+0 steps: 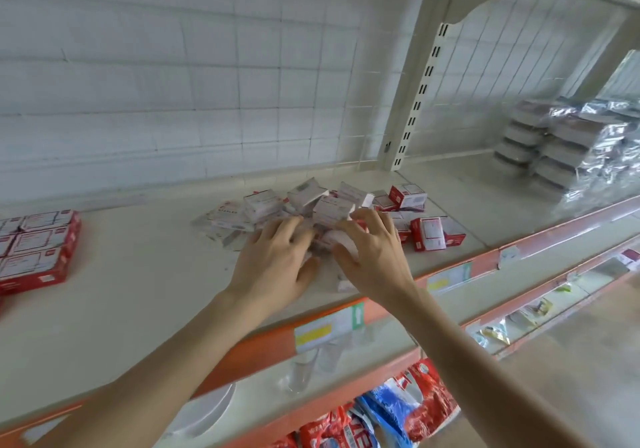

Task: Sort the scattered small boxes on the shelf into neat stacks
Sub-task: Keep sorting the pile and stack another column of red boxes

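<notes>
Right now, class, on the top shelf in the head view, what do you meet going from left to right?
First the neat block of red boxes → scattered pile of small boxes → plastic-wrapped packs. The left hand and right hand overlap the pile, so they are left out.

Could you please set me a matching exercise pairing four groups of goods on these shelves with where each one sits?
Things:
1. neat block of red boxes
2. loose heap of small boxes
3. foil-wrapped packs
4. red and blue bags

Places:
A. lowest shelf in view
B. middle of the work shelf, touched by the left hand and right hand
C. right bay, beyond the slotted upright
D. far left of the work shelf

Pairs: 1-D, 2-B, 3-C, 4-A.
</notes>
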Motion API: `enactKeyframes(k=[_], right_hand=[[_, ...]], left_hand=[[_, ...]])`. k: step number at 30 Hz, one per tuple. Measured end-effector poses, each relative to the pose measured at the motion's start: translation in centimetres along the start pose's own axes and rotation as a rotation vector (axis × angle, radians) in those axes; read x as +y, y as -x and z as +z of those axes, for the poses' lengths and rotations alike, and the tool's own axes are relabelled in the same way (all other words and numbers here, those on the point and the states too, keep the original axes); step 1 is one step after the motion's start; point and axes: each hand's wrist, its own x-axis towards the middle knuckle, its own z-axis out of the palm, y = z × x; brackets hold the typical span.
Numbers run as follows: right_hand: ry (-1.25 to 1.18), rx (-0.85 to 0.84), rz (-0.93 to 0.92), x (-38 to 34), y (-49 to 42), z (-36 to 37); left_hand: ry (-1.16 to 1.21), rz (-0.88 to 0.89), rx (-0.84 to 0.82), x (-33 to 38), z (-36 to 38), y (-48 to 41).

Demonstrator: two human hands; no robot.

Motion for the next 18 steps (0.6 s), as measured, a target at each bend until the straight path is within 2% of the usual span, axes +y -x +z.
enactKeyframes(k=[6,10,14,18], right_hand=[[0.049,0.082,0.103,6.9,0.1,-2.2],[0.104,-0.054,0.308,10.6,0.1,-2.5],[0.044,-0.01,0.3,12.3,0.7,-1.5],[-0.092,0.116,0.225,12.9,0.8,-0.9]], left_hand=[[0.003,0.037,0.048,5.5,1.3,-3.5],[-0.003,0.038,0.029,8.5,2.2,-5.0],[-0.018,0.051,-0.013,10.6,3.4,-5.8],[-0.015,0.048,-0.048,10.8,4.1,-5.8]])
